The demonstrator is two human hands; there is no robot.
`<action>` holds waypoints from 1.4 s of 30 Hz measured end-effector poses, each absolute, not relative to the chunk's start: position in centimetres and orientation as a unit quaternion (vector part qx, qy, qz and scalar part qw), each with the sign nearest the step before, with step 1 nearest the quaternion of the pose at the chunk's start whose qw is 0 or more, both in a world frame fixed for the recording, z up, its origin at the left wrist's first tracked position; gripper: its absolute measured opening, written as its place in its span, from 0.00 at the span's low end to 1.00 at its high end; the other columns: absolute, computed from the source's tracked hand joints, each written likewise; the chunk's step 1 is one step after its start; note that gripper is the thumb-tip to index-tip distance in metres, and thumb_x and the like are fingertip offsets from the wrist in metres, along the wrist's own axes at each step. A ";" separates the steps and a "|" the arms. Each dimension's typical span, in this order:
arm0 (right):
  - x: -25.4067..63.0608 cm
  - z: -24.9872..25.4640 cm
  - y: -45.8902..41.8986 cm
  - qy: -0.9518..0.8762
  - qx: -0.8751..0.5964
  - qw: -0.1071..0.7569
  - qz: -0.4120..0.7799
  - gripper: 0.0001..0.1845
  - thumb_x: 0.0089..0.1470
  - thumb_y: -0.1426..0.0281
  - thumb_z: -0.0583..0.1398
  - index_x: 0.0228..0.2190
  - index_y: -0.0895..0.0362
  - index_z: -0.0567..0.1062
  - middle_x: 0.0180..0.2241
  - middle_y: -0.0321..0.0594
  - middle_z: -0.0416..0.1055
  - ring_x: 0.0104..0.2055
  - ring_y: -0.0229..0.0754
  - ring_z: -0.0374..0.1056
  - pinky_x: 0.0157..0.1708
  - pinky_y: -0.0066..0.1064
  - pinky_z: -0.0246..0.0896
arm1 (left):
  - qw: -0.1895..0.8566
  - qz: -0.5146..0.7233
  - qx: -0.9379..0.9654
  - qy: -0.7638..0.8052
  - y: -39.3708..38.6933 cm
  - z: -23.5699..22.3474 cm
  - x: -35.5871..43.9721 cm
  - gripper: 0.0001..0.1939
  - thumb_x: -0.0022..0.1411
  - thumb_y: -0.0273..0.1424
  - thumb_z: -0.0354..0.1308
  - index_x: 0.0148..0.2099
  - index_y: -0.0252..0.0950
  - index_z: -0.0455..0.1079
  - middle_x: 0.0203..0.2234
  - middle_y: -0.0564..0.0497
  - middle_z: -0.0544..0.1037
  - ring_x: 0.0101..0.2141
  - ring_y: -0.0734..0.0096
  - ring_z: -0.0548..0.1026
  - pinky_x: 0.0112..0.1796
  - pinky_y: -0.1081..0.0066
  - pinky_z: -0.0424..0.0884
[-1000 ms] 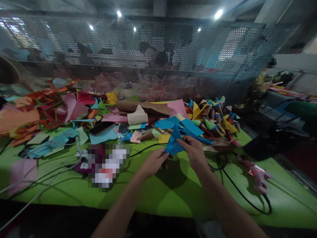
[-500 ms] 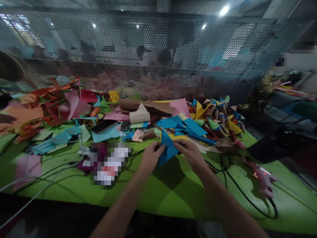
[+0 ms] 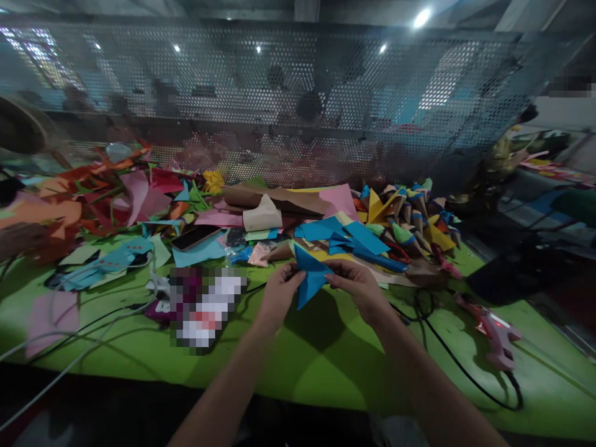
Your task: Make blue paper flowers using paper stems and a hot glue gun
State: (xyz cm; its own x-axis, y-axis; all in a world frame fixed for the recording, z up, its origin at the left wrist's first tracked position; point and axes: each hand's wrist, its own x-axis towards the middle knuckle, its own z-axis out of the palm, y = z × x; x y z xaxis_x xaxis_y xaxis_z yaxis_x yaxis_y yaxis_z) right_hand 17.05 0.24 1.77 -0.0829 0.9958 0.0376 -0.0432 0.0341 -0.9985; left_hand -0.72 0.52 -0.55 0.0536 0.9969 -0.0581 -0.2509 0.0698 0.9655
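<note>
A folded piece of blue paper [image 3: 311, 280], roughly triangular, is held up above the green table [image 3: 321, 379]. My left hand [image 3: 283, 287] pinches its left edge between thumb and fingers. On the other side, my right hand [image 3: 354, 282] grips the right corner, thumb in front. Both hands are closed on the paper, and some fingertips are hidden behind it. Just beyond them lie more blue paper pieces [image 3: 367, 238] and a small plastic bag [image 3: 235, 247].
A pink glue gun [image 3: 496, 338] with a black cord lies at the right. Paper cones [image 3: 414, 214] are heaped behind. Coloured scraps [image 3: 139, 198] fill the back left, near a phone [image 3: 195, 237] and a power strip [image 3: 112, 257]. Another person's hand [image 3: 23, 241] shows at far left.
The blue paper has turned slightly and shifted a little left in my hands, showing a broader triangular face. Another person's hand has come in at the far left.
</note>
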 end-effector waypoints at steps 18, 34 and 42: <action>17.0 2.1 0.2 -0.495 -0.459 0.511 0.532 0.09 0.35 0.71 0.63 0.24 0.52 0.83 0.25 0.38 0.76 0.30 0.41 0.65 0.31 0.32 0.58 | 0.715 0.450 0.398 0.358 -0.6 0.6 -0.8 0.20 0.60 0.42 0.56 0.48 0.34 0.73 0.27 0.46 0.81 0.27 0.63 0.79 0.28 0.69 0.70; 17.1 0.7 0.6 -0.575 -0.460 0.522 0.430 0.11 0.44 0.69 0.65 0.34 0.53 0.80 0.34 0.38 0.77 0.36 0.44 0.69 0.39 0.35 0.63 | 0.706 0.393 0.424 0.410 -0.7 0.5 -0.3 0.17 0.60 0.43 0.61 0.42 0.36 0.66 0.21 0.56 0.73 0.21 0.76 0.70 0.22 0.76 0.66; 16.7 0.9 0.5 -0.508 -0.472 0.554 0.461 0.10 0.37 0.69 0.69 0.27 0.55 0.79 0.26 0.36 0.75 0.30 0.40 0.68 0.32 0.31 0.63 | 0.698 0.385 0.456 0.396 -0.7 0.4 -0.2 0.21 0.58 0.47 0.61 0.43 0.36 0.63 0.21 0.57 0.72 0.19 0.78 0.67 0.21 0.77 0.61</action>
State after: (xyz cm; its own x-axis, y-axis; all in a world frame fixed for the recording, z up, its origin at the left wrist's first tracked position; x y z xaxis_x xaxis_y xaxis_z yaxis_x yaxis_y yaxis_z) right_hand 16.72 0.55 0.91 0.0576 0.9901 0.1279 -0.0312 0.1299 -0.9910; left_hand -0.17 -0.67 0.40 0.3909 0.8982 -0.2013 -0.1755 0.2874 0.9416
